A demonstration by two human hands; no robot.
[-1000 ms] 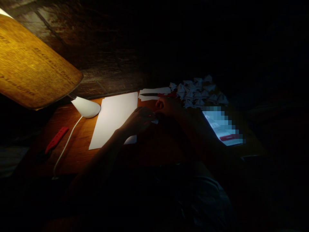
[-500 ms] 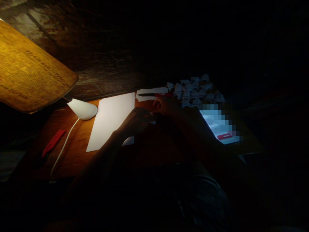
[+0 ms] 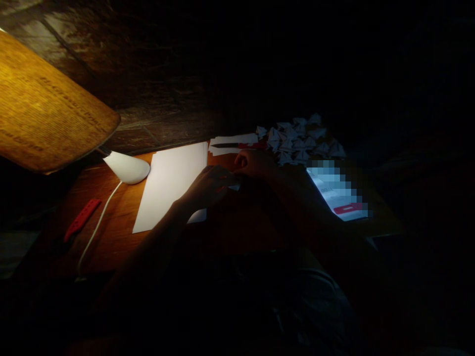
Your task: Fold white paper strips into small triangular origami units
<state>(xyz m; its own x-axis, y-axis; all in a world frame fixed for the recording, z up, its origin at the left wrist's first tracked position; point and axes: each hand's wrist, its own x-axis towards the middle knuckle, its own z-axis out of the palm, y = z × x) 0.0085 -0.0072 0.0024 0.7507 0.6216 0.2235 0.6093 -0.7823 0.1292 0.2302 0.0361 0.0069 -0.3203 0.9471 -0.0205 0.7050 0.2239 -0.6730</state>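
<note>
Close together over the dark wooden table, my two hands work on a small folded piece of paper (image 3: 234, 187). My left hand (image 3: 212, 184) is closed on the paper, its forearm crossing a stack of white sheets (image 3: 174, 173). My right hand (image 3: 251, 162) has its fingers curled at the paper's far side; deep shadow hides the fingertips. Just beyond the right hand, a knife with a red handle (image 3: 249, 146) rests on smaller cut sheets (image 3: 224, 149). Several folded paper pieces (image 3: 293, 141) are heaped to the right of it.
A desk lamp with a yellow-brown shade (image 3: 55, 104) and white base (image 3: 129, 168) stands at the left, its white cord (image 3: 98, 225) trailing forward. A red strap-like object (image 3: 83, 216) lies beside the cord. A lit phone (image 3: 332, 193) lies on the right. The wall behind is dark.
Both hands stay in nearly the same place. The small paper shows slightly differently between the fingers, and the light on it is a little dimmer.
</note>
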